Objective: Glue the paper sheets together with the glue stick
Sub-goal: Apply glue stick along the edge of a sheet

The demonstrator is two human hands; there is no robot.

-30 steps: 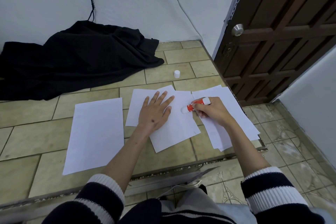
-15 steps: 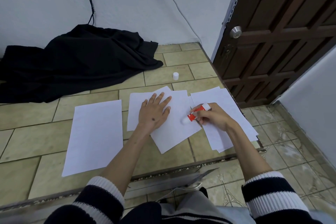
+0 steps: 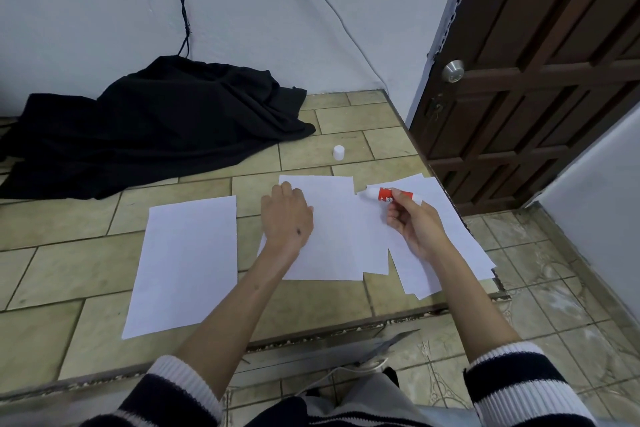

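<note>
Here we work on a tiled counter (image 3: pixel 86 253), with a black cloth (image 3: pixel 156 128) heaped at the back by the wall. On the tiles lie the paper sheets: one single sheet (image 3: pixel 183 263) alone at the left, a middle sheet (image 3: pixel 339 236) in front of us, and a loose pile of sheets (image 3: pixel 457 236) at the right, partly under the middle one. Our left hand (image 3: pixel 287 222) rests on the left part of the middle sheet, knuckles up and fingers curled down at the far edge; we cannot tell if it pinches the paper or only presses on it. Our right hand (image 3: pixel 412 222) is closed around the glue stick (image 3: pixel 391 195), which it holds above the right edge of the middle sheet, lying nearly level, with the white tip pointing left. The tip seems just above the paper, but we cannot say for sure that it touches. The small white cap (image 3: pixel 339 152) stands apart on the tiles behind the sheets, so the stick is open. We judge that the gluing step is in hand. The next move calls for lowering the tip to the paper and drawing it along the edge, while the left hand keeps the sheet from sliding; then another sheet must be laid on top and pressed.
</note>
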